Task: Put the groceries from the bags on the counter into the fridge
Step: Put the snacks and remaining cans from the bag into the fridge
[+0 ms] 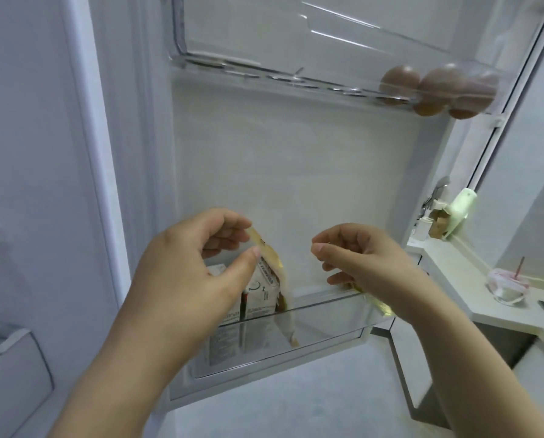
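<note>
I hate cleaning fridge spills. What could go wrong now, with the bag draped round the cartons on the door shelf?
The left hand pinches the thin bag draped over the cartons; tugging it could tip one off the door shelf.
The bag might snag on the shelf's rim and tear.
The eggs sit at the upper shelf's end; jolting the door might shake them.

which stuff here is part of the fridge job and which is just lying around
Job: left hand and right hand, both pinching the bag; cartons; door shelf.
Lying about: eggs, cup, counter, tap.
</note>
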### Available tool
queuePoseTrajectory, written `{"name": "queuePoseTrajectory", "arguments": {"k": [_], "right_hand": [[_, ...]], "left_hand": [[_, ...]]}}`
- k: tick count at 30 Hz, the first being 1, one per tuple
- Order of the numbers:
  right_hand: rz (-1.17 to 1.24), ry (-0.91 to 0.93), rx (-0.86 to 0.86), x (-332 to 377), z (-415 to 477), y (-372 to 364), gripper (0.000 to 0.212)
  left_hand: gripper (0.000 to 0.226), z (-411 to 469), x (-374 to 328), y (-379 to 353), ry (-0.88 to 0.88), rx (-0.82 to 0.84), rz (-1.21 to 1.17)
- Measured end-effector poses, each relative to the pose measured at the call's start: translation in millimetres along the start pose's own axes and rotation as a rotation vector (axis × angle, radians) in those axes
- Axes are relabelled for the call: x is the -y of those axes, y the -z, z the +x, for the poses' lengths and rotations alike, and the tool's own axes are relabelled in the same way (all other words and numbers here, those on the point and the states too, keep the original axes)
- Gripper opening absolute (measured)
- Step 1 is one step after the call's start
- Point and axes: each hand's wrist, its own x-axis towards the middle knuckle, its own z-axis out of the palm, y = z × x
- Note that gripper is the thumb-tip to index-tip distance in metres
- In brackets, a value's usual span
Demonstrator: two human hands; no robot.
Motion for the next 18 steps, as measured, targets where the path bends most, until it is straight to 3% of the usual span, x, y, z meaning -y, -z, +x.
{"name": "queuePoseTrajectory", "arguments": {"k": [10,18], "right_hand": [[-0.376,0.162,-0.210,-21.3,-72.2,83.3,0.016],[-0.711,-0.031,-0.360,-68.0,-162.5,172.5,0.027]], "left_hand": [[0.016,-19.7,-48.9,-65.2,-0.129,0.130,-0.022],[0.018,-52.9,-98.2,-172.4,-0.223,0.375,-0.069]]}}
